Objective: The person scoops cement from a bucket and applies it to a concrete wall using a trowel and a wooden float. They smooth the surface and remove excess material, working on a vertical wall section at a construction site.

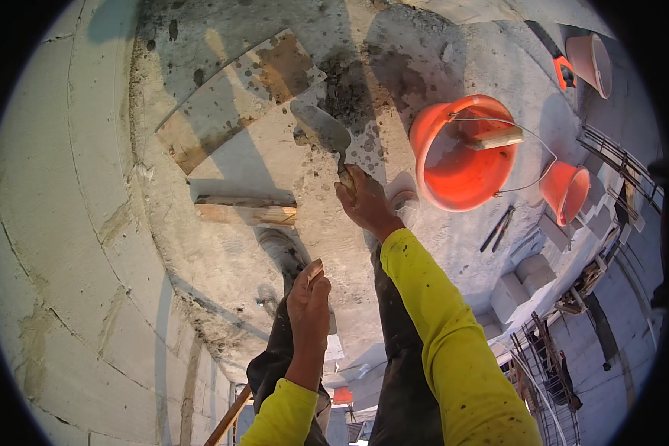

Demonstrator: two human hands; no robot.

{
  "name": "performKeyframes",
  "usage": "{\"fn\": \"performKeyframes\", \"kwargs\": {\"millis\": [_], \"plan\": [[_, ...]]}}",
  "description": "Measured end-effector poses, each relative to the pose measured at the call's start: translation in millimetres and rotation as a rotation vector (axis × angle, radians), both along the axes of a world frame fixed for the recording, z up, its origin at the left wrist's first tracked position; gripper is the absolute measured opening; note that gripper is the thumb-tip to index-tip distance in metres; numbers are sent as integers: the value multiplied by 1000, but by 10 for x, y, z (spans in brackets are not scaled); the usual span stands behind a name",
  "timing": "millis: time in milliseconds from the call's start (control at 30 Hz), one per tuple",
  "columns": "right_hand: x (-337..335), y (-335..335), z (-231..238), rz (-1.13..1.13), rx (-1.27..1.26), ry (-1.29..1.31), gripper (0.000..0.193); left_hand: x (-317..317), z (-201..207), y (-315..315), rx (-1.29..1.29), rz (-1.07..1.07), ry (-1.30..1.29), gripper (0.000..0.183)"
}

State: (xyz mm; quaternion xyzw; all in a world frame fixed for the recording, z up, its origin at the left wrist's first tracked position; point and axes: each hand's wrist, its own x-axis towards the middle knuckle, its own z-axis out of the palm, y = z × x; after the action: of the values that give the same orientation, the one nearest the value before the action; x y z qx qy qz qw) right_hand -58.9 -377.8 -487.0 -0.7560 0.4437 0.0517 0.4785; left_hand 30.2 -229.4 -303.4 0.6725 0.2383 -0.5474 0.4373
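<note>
Forward, trowel (323, 130) beyond right hand (364, 202) fingers (347, 181)

orange bucket (464, 160) right of trowel (321, 128), wood block (247, 212) left

You're on a construction site: raw concrete slab (223, 245), stacked blocks (509, 296), rebar (550, 364), orange mortar buckets (464, 152), wet mortar splatter (349, 89), block wall (59, 223) alongside.

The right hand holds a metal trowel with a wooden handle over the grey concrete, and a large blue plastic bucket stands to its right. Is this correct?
Not fully. In the head view the right hand does hold the metal trowel with a wooden handle over the grey concrete, but the large plastic bucket to its right is orange, not blue.
</note>
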Motion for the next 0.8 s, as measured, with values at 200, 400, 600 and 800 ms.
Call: {"fn": "performKeyframes", "kwargs": {"millis": [200,400,600,800], "plan": [[-36,-168,-186,-337,935,-1,22,53,-3,35,42,15,-35,39],[-38,-491,-134,-738,971,-326,24,12,-11,37,49,-1,-22,39],[288,-491,14,-850,915,-304,24,-7,-70,53,9,-15,-24,41],[289,-507,-22,-702,418,43,24,-31,-64,48,-7,-11,-30,41]]}}
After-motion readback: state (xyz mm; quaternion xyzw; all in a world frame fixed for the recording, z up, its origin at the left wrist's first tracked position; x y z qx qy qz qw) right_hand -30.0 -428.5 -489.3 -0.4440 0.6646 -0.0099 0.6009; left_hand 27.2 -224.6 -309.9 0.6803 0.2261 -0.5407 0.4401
